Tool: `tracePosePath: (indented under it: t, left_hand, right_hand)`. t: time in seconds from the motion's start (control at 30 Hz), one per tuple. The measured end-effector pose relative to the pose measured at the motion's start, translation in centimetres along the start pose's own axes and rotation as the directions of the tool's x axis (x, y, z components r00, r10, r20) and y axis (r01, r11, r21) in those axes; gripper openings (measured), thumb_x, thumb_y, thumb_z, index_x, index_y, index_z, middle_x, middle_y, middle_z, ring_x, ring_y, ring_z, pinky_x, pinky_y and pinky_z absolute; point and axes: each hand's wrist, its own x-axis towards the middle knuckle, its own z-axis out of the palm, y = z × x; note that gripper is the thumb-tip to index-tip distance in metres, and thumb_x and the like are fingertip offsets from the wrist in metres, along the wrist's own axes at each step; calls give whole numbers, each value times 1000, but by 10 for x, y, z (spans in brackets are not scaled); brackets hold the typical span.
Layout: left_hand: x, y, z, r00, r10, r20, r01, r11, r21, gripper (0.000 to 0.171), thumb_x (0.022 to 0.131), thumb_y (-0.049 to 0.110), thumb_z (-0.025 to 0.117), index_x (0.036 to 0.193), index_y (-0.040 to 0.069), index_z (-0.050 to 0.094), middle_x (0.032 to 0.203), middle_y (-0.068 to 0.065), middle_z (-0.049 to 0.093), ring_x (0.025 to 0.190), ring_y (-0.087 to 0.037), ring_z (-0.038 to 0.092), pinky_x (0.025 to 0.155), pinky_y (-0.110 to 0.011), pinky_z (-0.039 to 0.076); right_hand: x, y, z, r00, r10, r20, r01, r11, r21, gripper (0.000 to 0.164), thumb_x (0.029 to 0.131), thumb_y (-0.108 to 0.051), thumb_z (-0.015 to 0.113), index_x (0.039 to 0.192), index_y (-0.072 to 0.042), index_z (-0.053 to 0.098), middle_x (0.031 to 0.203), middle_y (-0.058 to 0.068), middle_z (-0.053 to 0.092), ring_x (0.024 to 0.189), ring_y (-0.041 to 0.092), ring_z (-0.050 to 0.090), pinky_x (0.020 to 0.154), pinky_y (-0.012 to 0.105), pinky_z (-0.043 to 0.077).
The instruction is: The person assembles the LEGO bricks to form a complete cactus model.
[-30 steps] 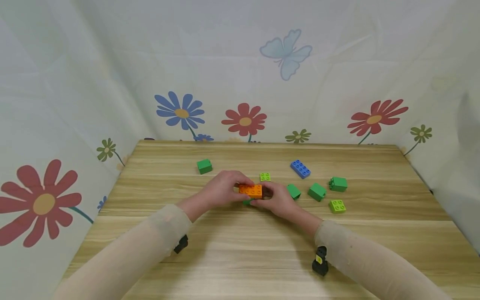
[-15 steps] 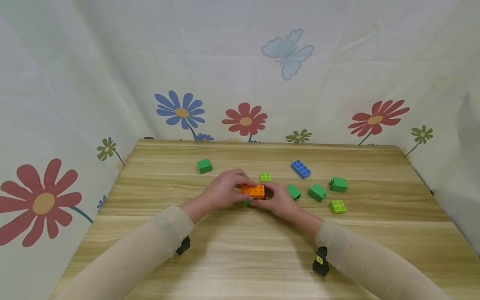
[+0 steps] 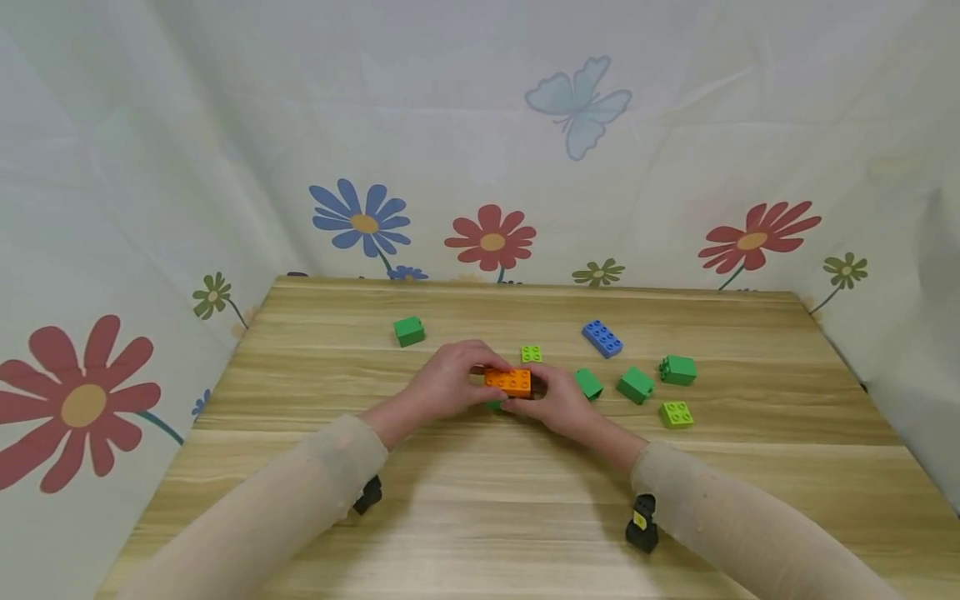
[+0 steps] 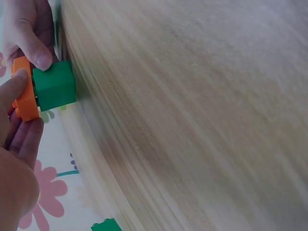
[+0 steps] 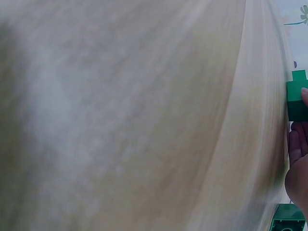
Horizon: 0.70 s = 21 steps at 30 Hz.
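My left hand (image 3: 450, 379) pinches an orange eight-stud brick (image 3: 508, 382) between thumb and fingers, studs up. Directly beneath it is a green block (image 4: 55, 85), mostly hidden in the head view. In the left wrist view a narrow gap with studs shows between the two, so the orange brick is not fully flush. My right hand (image 3: 558, 400) grips the green block from the right, its thumb on the near face. The right wrist view catches only part of this block (image 5: 296, 103), with a stud on top; the orange brick is outside that frame.
On the wooden table (image 3: 480, 517), a lime brick (image 3: 531, 354) lies behind the hands and a blue brick (image 3: 602, 338) farther back. Several green blocks (image 3: 636, 385) and another lime brick (image 3: 677, 414) are to the right. One green block (image 3: 409, 332) is at the back left.
My left hand has shifted the orange brick slightly to the right over the green block, mostly in the first half second. The right hand stays nearly still.
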Motion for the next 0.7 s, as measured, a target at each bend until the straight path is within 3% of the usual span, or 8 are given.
tracePosePath:
  t: [0.4, 0.7]
  left_hand:
    - [-5, -4, -4, 1000, 17, 8, -17, 1000, -15, 45, 87, 27, 92, 128, 16, 77, 118, 4, 75, 108, -15, 67, 101, -34, 58]
    - [-8, -9, -12, 998, -38, 58, 43, 995, -94, 51, 90, 20, 88, 137, 9, 72, 129, -4, 72, 116, -21, 68, 104, -38, 58]
  right_hand:
    - [1, 1, 0, 1000, -13, -2, 13, 1000, 8, 48, 92, -17, 87, 134, -3, 69, 126, 11, 74, 112, 24, 70, 102, 45, 59]
    - [1, -1, 1, 1000, -9, 13, 9, 999, 35, 49, 92, -15, 87, 135, -2, 68, 126, 12, 74, 112, 23, 71, 102, 44, 59]
